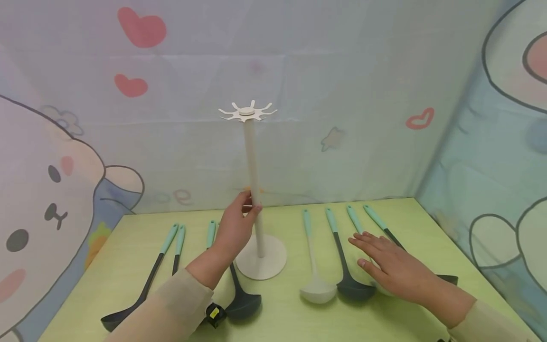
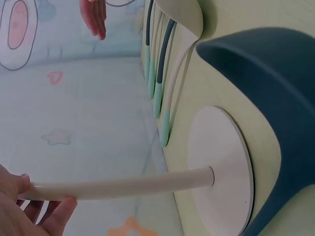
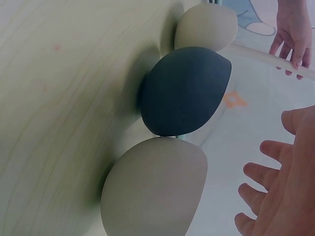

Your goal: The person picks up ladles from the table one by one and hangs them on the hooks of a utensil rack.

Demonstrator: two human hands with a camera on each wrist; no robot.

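Two hands work here: my left hand has its fingers clamped on the utensil stand's pole, steadying it upright on the tabletop, while my right hand hovers, fingers spread apart, over the ladles.

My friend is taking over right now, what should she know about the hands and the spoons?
Left hand grips the pole of the white rack, which stands upright on the table.
Right hand is open, fingers straight, hovering over the ladles on the right side; whether it touches them is unclear.
All the utensils lie flat on the table, on both sides of the rack.
Done: nothing hangs on the rack's hooks.
Left: probably hanging every utensil.
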